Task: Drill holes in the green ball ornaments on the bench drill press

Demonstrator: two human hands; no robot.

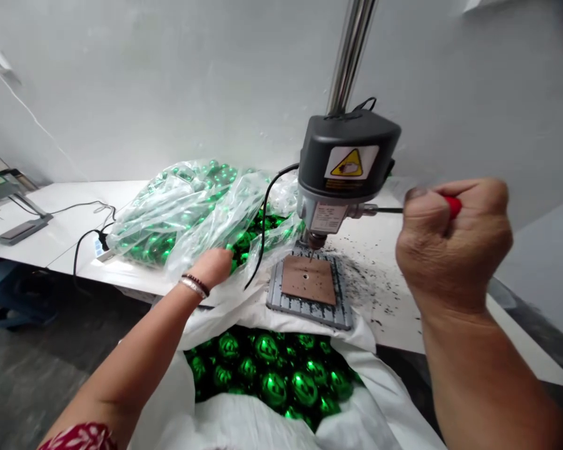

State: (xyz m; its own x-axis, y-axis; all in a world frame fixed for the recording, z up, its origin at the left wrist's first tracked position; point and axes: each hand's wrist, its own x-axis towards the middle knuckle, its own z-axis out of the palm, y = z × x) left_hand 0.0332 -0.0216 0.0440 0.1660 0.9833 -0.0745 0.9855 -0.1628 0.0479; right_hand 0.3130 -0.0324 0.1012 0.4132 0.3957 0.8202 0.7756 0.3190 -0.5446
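Observation:
My right hand [455, 250] is wrapped round the red knob [454, 206] of the feed lever [388, 210] on a small bench drill press [349, 153]. My left hand [216, 267] reaches into the mouth of a clear plastic bag [206, 215] full of shiny green balls [248, 240]; its fingers are hidden there. Under the drill bit, a brown square board [309, 279] with a small hole lies on the grooved metal base [342, 315]. No ball sits on the board. Nearest me, a white sack [244, 419] gapes open, holding many larger-looking green balls [304, 387].
Dark shavings [375, 287] litter the white table [394, 319] right of the drill base. A black cable [264, 231] hangs from the drill. Further left are a power strip [104, 251], a grey stand-like device [25, 228] and a blue stool [16, 290]. A grey wall [192, 81] stands behind.

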